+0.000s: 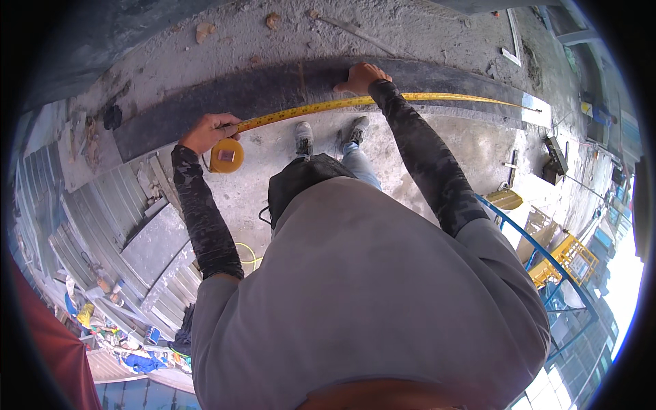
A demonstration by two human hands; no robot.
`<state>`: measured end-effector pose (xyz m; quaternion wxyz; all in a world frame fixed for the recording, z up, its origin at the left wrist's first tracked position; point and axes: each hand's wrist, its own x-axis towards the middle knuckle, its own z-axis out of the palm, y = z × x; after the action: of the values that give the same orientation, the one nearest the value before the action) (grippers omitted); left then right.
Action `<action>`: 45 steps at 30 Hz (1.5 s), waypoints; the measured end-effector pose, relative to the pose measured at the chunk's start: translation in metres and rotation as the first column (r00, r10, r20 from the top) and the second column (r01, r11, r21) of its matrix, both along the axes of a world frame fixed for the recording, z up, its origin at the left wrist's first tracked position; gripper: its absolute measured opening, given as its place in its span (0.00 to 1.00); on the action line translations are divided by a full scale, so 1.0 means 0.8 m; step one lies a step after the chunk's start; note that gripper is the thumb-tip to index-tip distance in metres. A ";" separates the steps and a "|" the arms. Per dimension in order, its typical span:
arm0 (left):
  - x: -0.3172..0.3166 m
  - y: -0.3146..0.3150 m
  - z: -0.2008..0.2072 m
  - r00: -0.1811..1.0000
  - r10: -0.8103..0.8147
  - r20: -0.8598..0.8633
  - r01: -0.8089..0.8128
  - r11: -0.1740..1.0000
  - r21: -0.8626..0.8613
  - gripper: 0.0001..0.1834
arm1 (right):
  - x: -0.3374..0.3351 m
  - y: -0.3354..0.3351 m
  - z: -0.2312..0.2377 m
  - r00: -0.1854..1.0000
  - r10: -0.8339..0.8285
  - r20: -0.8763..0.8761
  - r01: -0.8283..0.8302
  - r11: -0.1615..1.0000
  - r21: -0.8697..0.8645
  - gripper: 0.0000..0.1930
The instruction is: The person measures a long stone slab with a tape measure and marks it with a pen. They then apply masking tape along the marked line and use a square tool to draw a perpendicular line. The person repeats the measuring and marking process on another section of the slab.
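A dark grey flat strip [273, 87] lies across the ground in front of me. Along its near side stretches the yellow blade [311, 109] of a tape measure, running out to the right as far as a white patch. My left hand [208, 132] pinches the blade close to the round yellow tape measure case [226, 161], which sits just below the fingers. A thin dark piece at those fingertips is too small to make out. My right hand [363, 78] rests on the strip's far part, fingers stretched out and thumb apart, with the blade passing beneath that forearm.
Corrugated metal sheets [102, 205] and scattered rubbish [130, 345] lie at left. At right stand a blue rail [526, 232] and a yellow metal frame [568, 258]. Stones [205, 31] and a thin bar [359, 32] lie on rough ground beyond the strip. My shoes [304, 139] stand near the blade.
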<state>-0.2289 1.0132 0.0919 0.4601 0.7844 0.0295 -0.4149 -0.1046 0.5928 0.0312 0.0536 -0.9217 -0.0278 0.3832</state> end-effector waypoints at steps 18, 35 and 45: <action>-0.469 0.354 0.350 0.575 0.816 -0.066 -0.734 0.550 0.399 0.14 | 0.046 0.001 -0.023 0.968 0.079 -0.237 -0.079 0.997 0.010 0.38; -0.219 0.114 0.167 0.846 0.291 -0.447 -0.190 0.947 0.259 0.15 | 0.045 -0.003 -0.049 0.970 0.244 0.013 -0.244 0.970 0.020 0.33; -0.312 0.291 0.292 0.737 0.636 -0.231 -0.569 0.767 0.296 0.17 | 0.059 0.003 -0.017 0.922 0.146 -0.359 -0.131 0.989 0.064 0.24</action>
<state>-0.4784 1.2463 0.3254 0.4752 0.6977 0.3993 -0.3577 -0.0575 0.5950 0.0173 0.0484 -0.8295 -0.0900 0.5490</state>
